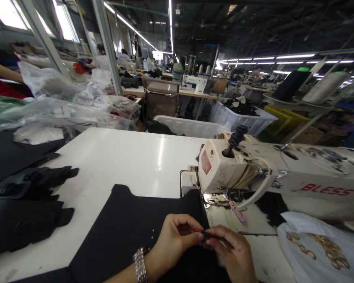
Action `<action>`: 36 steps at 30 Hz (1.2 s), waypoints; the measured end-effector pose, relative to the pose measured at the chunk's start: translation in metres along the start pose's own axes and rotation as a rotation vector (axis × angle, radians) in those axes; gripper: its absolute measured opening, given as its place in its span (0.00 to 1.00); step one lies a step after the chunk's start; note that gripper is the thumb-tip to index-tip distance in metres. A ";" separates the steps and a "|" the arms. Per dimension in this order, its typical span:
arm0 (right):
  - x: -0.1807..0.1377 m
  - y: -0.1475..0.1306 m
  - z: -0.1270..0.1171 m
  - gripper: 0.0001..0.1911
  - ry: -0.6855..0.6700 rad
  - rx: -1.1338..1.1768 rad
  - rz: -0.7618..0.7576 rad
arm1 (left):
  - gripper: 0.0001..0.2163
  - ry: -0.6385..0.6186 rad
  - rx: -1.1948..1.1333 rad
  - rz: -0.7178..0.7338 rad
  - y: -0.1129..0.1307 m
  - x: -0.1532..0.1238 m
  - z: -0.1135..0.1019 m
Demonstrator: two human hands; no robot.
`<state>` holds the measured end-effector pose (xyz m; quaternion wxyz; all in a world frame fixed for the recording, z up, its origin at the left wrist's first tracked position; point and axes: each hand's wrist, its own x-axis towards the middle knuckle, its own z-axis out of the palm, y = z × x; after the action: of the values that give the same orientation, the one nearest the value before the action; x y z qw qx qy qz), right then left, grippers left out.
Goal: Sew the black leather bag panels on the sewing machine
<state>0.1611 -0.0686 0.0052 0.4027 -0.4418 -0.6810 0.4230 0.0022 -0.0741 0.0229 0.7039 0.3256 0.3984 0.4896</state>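
Observation:
My left hand (174, 243), with a metal watch (140, 265) on its wrist, pinches a small black piece (205, 235) between thumb and fingertips. From the other side my right hand (234, 251) pinches the same piece, so the fingertips nearly meet. What exactly the piece is, I cannot make out. Below both hands a large black fabric panel (126, 228) lies flat on the white table (120, 161), with a few small white dots on it. Its right edge runs alongside the presser foot (215, 200) of the sewing machine (233, 165).
Gold-coloured metal rings (327, 245) lie in a white plastic bag (296, 226) at right. Black cut pieces (26, 212) are piled at left, with clear plastic bags (65, 106) behind. Past the table stand white bins (191, 126) and a chair (162, 104). Thread cones (290, 84) rise at right.

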 end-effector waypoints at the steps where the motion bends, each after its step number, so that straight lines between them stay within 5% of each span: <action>1: 0.000 0.000 0.000 0.06 -0.006 0.011 -0.002 | 0.06 -0.003 0.011 0.007 0.000 0.000 0.000; 19: 0.004 -0.013 0.006 0.16 0.048 0.364 0.444 | 0.08 0.026 0.400 0.035 -0.001 0.001 0.002; 26: 0.006 -0.007 0.003 0.19 0.033 0.424 0.532 | 0.07 -0.307 1.241 0.703 0.016 0.005 0.003; 31: 0.009 -0.005 0.004 0.18 0.016 0.428 0.531 | 0.12 -0.515 1.474 0.990 0.027 0.020 -0.004; 33: 0.005 -0.005 0.002 0.14 0.014 0.306 0.453 | 0.12 -0.538 1.518 1.043 0.031 0.030 -0.010; 36: -0.015 -0.001 -0.001 0.12 0.026 -0.095 0.139 | 0.12 -0.516 1.578 1.086 0.030 0.047 -0.018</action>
<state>0.1657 -0.0826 0.0042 0.3597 -0.5121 -0.6626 0.4116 -0.0175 -0.0193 0.0289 0.0306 0.9360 0.2416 0.2543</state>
